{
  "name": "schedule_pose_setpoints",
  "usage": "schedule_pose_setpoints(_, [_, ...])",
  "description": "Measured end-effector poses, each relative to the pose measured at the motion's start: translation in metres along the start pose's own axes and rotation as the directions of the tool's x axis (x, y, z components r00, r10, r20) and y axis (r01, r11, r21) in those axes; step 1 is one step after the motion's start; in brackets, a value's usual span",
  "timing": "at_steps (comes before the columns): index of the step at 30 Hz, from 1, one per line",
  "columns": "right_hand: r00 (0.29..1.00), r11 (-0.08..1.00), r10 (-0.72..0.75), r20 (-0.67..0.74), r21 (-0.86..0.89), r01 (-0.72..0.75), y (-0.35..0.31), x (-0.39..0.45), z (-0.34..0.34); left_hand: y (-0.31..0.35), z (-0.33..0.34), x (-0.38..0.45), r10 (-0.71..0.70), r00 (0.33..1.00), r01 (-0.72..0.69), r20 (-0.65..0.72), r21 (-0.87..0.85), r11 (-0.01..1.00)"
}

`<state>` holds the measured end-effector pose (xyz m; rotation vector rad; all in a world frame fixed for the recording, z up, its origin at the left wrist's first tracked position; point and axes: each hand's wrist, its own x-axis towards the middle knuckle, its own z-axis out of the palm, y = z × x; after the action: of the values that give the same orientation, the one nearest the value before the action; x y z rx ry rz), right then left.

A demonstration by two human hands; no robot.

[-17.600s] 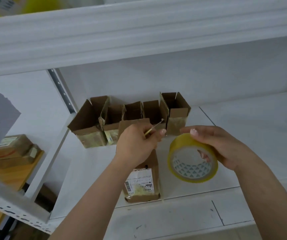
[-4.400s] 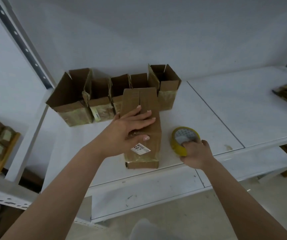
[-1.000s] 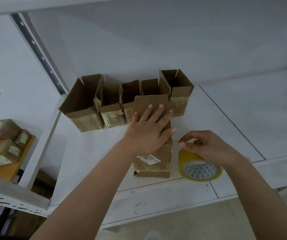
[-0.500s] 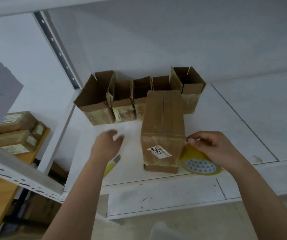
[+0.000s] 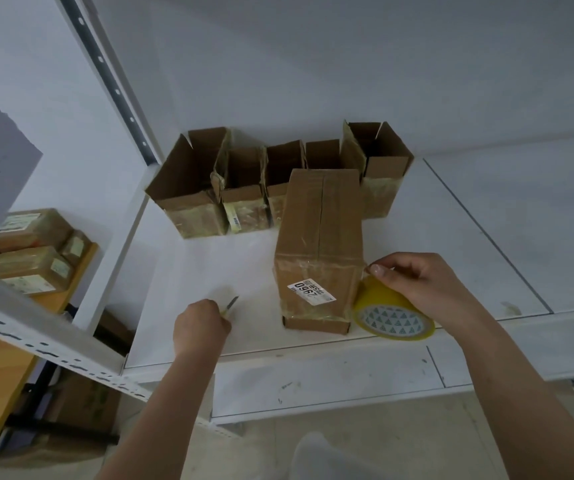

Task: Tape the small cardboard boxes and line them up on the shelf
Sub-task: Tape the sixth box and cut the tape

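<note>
A closed brown cardboard box [image 5: 318, 237] with a white barcode label lies on the white shelf [image 5: 209, 271], its seam running away from me. My right hand [image 5: 413, 285] grips the yellow tape roll [image 5: 392, 315] against the box's right front corner, with a clear strip stretched onto the box. My left hand [image 5: 200, 322] holds a small yellow-handled cutter [image 5: 229, 304], blade pointing up-right, left of the box. Several open small boxes [image 5: 244, 188] stand in a row at the back of the shelf.
A white upright post [image 5: 112, 81] borders the shelf on the left. Taped parcels [image 5: 32, 251] sit on a wooden surface at the far left. The shelf's front edge [image 5: 313, 344] runs just below the box. Its right half [image 5: 503, 220] lies open.
My left hand left the top of the box, went down to the left and picked up the cutter. My right hand stays on the tape roll at the box's corner.
</note>
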<state>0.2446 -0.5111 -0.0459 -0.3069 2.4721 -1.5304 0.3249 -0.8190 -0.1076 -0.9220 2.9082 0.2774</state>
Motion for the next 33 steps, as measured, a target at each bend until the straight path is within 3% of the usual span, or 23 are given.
schedule_pose_setpoints(4, [1.000,1.000,0.025,0.009,0.017,-0.025,0.000,0.000,0.001,0.010,-0.028,0.000,0.021,0.984,-0.091,-0.175,-0.406,0.909])
schedule_pose_setpoints(7, [0.999,0.998,0.025,0.026,0.049,-0.026,-0.002,-0.001,0.001,0.042,-0.072,-0.004,0.126,0.917,-0.340,-0.379,-0.574,0.745])
schedule_pose_setpoints(9, [0.999,0.997,0.022,0.035,0.080,-0.025,-0.002,-0.002,0.000,0.071,-0.104,-0.015,0.309,0.833,-0.545,-0.458,-0.586,0.600])
schedule_pose_setpoints(11, [0.999,0.996,0.019,0.049,0.087,-0.023,-0.003,-0.003,-0.001,0.098,-0.129,-0.027,0.551,0.710,-0.698,-0.439,-0.542,0.467])
schedule_pose_setpoints(14, [0.997,0.991,0.020,0.080,0.127,-0.030,-0.003,-0.005,-0.006,0.133,-0.145,-0.034,0.767,0.592,-0.719,-0.249,-0.593,0.363])
schedule_pose_setpoints(17, [0.988,0.981,0.013,0.153,0.190,-0.043,0.000,-0.009,-0.013,0.156,-0.138,-0.030,0.821,0.571,-0.594,0.029,-0.675,0.437])
schedule_pose_setpoints(19, [0.980,0.980,0.008,0.197,0.191,-0.047,0.004,-0.011,-0.018,0.158,-0.126,-0.025,0.782,0.611,-0.551,0.128,-0.640,0.535])
schedule_pose_setpoints(22, [0.976,0.974,0.022,0.219,0.217,-0.071,0.010,-0.013,-0.019,0.156,-0.112,-0.018,0.749,0.660,-0.589,0.055,-0.582,0.561])
schedule_pose_setpoints(27, [0.977,0.966,0.013,0.213,0.249,-0.068,0.009,-0.009,-0.012,0.155,-0.108,-0.019,0.780,0.623,-0.690,-0.053,-0.506,0.517])
schedule_pose_setpoints(33, [0.969,0.996,0.067,0.237,-0.076,-0.050,0.008,-0.001,-0.005,0.154,-0.110,-0.023,0.794,0.604,-0.741,-0.077,-0.422,0.523])
